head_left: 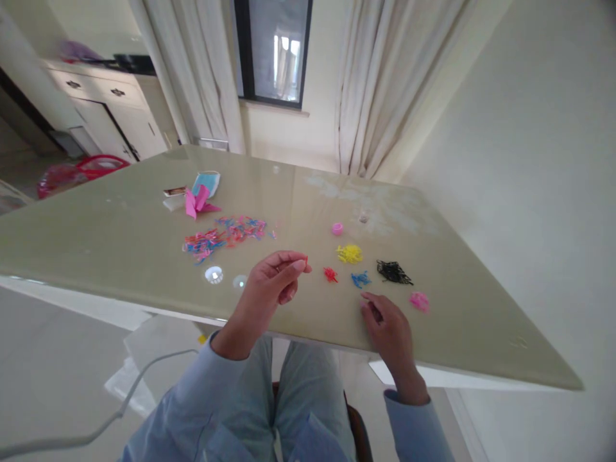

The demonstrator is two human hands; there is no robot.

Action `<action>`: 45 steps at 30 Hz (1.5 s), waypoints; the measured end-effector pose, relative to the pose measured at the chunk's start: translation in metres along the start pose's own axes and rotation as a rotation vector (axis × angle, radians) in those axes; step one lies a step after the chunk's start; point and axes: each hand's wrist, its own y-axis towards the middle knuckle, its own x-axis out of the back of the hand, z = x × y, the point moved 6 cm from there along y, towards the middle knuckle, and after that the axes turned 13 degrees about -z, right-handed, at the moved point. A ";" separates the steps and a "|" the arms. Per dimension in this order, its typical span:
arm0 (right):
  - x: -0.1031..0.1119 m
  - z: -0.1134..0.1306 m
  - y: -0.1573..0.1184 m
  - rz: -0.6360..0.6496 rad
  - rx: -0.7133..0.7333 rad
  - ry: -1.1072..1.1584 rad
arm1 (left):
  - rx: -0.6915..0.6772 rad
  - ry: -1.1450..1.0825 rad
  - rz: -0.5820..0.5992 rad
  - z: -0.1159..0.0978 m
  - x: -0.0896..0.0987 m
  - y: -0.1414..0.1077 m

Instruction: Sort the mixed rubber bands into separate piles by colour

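My left hand [269, 285] is raised over the table's near side, thumb and forefinger pinching a tiny red rubber band [307, 261]. To its right lies a small red pile [330, 274] of similar pieces. My right hand [387, 327] rests by the table's front edge with its fingers curled and thumb and forefinger together; whether anything is between them I cannot make out. Just beyond its fingertips is a blue pile [360, 279]. Around these are a yellow pile [350, 254], a black pile [393, 272] and a pink pile [419, 301]. A mixed-colour heap [226, 237] spreads out left of my left hand.
A pink ring-shaped item [337, 228] sits behind the yellow pile, with a small clear object [363, 217] nearby. At the back left are folded pink paper [199, 202] and a blue face mask [206, 183]. The table's front edge [308, 340] runs close to my lap.
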 end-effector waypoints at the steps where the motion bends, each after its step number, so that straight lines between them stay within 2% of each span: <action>1: 0.000 0.001 0.000 -0.001 0.010 0.000 | 0.013 0.010 0.024 0.002 -0.008 -0.001; 6: 0.001 0.003 -0.001 -0.013 0.029 0.006 | 0.033 0.045 0.111 0.008 -0.040 -0.003; 10: 0.001 0.003 -0.002 -0.009 0.020 0.004 | 0.008 0.083 0.110 0.007 -0.051 -0.002; 15: 0.003 0.005 -0.002 -0.010 0.048 0.004 | -0.119 0.227 0.048 0.015 -0.052 0.010; 21: 0.001 0.003 -0.004 -0.034 0.045 0.015 | -0.387 0.737 0.191 0.041 -0.054 0.032; 25: 0.000 0.001 -0.004 -0.047 0.052 0.026 | -0.574 1.004 0.207 0.051 -0.051 0.043; 29: 0.000 0.001 -0.004 -0.046 0.052 0.017 | -0.576 1.116 0.234 0.062 -0.051 0.049; 33: 0.001 0.002 -0.003 -0.041 0.050 0.012 | -0.562 1.087 0.262 0.068 -0.052 0.049; 36: 0.001 0.002 -0.003 -0.031 0.047 0.006 | -0.595 1.020 0.211 0.064 -0.047 0.050; 39: 0.001 0.001 -0.003 -0.024 0.033 -0.005 | -0.616 0.962 0.145 0.057 -0.033 0.050; 42: 0.001 0.000 -0.002 -0.020 0.023 -0.004 | -0.626 0.932 0.112 0.047 -0.010 0.049; 45: 0.000 0.000 -0.002 -0.004 0.002 0.005 | -0.650 0.945 0.074 0.035 0.023 0.045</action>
